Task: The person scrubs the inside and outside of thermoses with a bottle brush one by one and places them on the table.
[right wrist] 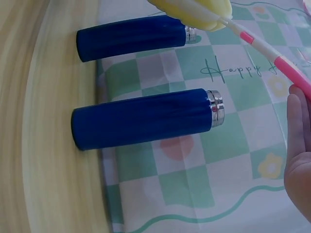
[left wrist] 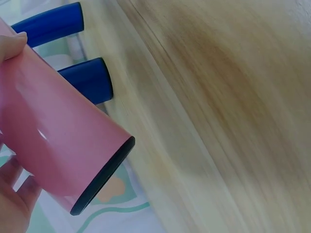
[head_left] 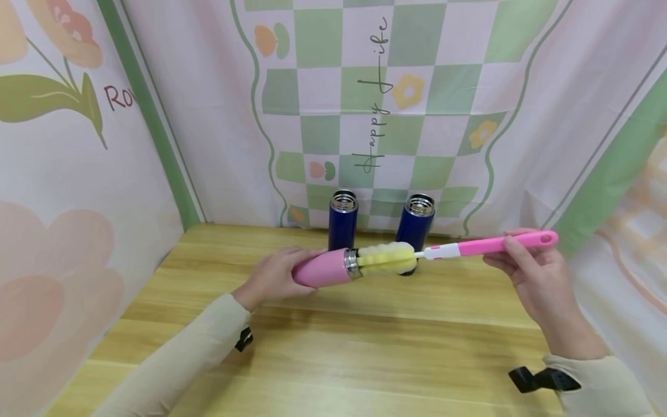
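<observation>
Wood-grain table (head_left: 365, 353) fronted checkered curtain (head_left: 318, 37) lettered "Happy Life". Left hand (head_left: 278, 272) gripped pink bottle (head_left: 323, 269) above table; long axis near-horizontal, steel mouth facing right. Right hand (head_left: 539, 278) pinched handle of bottle brush (head_left: 461, 249), roughly in line, yellow-white head at mouth. Left blue bottle (head_left: 342, 229) and right blue bottle (head_left: 415, 227) stood uncapped behind; brush head partly hid latter.

On my feed I count two blue bottles (head_left: 341, 231) (head_left: 415, 226), one pink bottle (head_left: 324, 269), one brush (head_left: 445, 251), two hands (head_left: 278, 272) (head_left: 542, 289), two sleeves (head_left: 182, 353) (head_left: 599, 385), one table (head_left: 375, 347).
</observation>
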The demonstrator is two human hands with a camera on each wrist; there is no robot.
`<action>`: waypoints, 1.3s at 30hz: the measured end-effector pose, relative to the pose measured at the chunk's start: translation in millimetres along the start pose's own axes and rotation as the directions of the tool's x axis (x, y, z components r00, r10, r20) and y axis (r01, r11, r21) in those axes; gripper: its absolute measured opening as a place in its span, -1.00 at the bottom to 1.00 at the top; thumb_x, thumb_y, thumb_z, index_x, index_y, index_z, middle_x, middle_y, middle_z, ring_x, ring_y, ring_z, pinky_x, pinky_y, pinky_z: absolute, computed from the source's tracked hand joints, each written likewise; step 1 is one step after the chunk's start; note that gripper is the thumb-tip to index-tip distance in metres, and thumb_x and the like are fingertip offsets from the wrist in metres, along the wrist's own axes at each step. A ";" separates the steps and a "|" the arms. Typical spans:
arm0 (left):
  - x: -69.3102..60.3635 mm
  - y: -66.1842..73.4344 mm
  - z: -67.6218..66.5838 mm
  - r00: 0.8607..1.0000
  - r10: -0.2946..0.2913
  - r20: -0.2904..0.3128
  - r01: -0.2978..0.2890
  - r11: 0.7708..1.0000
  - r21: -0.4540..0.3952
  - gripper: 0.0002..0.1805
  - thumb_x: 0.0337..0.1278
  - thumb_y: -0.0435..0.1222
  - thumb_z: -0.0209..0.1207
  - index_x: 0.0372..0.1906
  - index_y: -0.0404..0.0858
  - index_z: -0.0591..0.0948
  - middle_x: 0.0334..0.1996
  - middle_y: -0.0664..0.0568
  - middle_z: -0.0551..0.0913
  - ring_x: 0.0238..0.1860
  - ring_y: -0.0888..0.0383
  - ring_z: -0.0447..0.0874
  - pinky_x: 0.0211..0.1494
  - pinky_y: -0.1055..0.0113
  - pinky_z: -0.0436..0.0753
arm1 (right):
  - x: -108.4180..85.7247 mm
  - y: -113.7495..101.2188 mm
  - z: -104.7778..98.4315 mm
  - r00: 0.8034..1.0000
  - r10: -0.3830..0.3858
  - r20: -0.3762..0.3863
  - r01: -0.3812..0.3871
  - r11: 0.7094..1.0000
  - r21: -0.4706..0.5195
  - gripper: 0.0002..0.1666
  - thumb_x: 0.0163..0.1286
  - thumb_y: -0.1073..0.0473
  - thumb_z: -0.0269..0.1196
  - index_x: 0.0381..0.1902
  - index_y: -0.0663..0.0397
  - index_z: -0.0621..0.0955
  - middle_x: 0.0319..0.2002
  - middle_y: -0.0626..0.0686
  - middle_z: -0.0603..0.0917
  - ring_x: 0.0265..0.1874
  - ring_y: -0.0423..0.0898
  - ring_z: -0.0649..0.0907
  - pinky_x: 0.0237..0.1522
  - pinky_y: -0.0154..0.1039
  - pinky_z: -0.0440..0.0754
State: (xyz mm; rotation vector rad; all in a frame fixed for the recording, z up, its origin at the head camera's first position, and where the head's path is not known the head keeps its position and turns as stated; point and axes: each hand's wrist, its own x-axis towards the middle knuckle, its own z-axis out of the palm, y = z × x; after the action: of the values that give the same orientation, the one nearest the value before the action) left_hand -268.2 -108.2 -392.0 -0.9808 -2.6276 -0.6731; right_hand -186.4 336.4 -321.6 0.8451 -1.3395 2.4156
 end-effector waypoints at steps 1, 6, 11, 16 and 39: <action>0.1 0.1 0.0 1.000 -0.002 0.001 0.002 1.000 0.003 -0.16 -0.13 0.06 0.52 0.38 0.20 0.50 0.11 0.19 0.64 0.05 0.19 0.60 0.04 0.11 0.59 | 0.3 -0.1 1.4 1.000 -0.010 0.001 0.010 1.000 -0.004 -0.70 0.50 0.60 -0.13 -0.04 0.49 0.54 -0.14 0.28 0.68 -0.15 0.12 0.76 -0.09 -0.07 0.65; 0.9 1.4 0.4 1.000 0.006 -0.004 -0.006 1.000 0.006 -0.16 -0.15 0.06 0.53 0.37 0.18 0.51 0.09 0.17 0.65 0.03 0.16 0.61 0.01 0.10 0.60 | 1.9 0.9 6.5 0.998 -0.055 0.041 0.056 0.998 -0.018 -0.72 0.48 0.63 -0.14 -0.03 0.60 0.50 -0.13 0.31 0.64 -0.13 0.14 0.74 -0.11 -0.06 0.68; 1.0 2.7 2.3 0.999 0.027 -0.027 -0.028 1.000 -0.015 -0.16 -0.18 0.04 0.55 0.35 0.17 0.53 0.05 0.16 0.67 -0.01 0.16 0.62 -0.02 0.10 0.61 | 4.1 2.1 7.9 0.993 -0.050 0.111 0.052 0.999 -0.007 -0.71 0.47 0.64 -0.15 -0.02 0.61 0.49 -0.13 0.34 0.64 -0.10 0.16 0.73 -0.10 -0.05 0.67; 0.6 2.9 4.9 0.996 0.059 -0.071 -0.064 0.996 -0.060 -0.14 -0.22 0.05 0.57 0.35 0.18 0.53 0.01 0.18 0.67 -0.04 0.21 0.61 -0.01 0.16 0.61 | 6.0 3.2 9.5 0.991 -0.035 0.132 0.030 0.999 0.043 -0.68 0.49 0.63 -0.20 0.00 0.60 0.48 -0.11 0.36 0.64 -0.09 0.19 0.73 -0.07 -0.03 0.67; -1.4 6.0 6.2 0.992 0.109 -0.058 -0.113 0.992 -0.062 -0.13 -0.23 0.00 0.58 0.36 0.18 0.53 0.10 0.14 0.67 0.07 0.15 0.61 0.05 0.10 0.59 | 11.4 32.9 29.7 0.993 0.091 0.079 -0.074 0.979 -0.190 -0.76 0.52 0.52 -0.02 -0.04 0.42 0.58 -0.16 0.17 0.65 -0.14 -0.01 0.76 -0.08 -0.16 0.66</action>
State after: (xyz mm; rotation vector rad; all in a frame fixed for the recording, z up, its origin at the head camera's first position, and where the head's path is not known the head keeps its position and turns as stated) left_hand -263.6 -101.9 -395.8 -1.1015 -2.4971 -0.7519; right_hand -200.4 293.1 -325.4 0.8691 -1.6351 2.2899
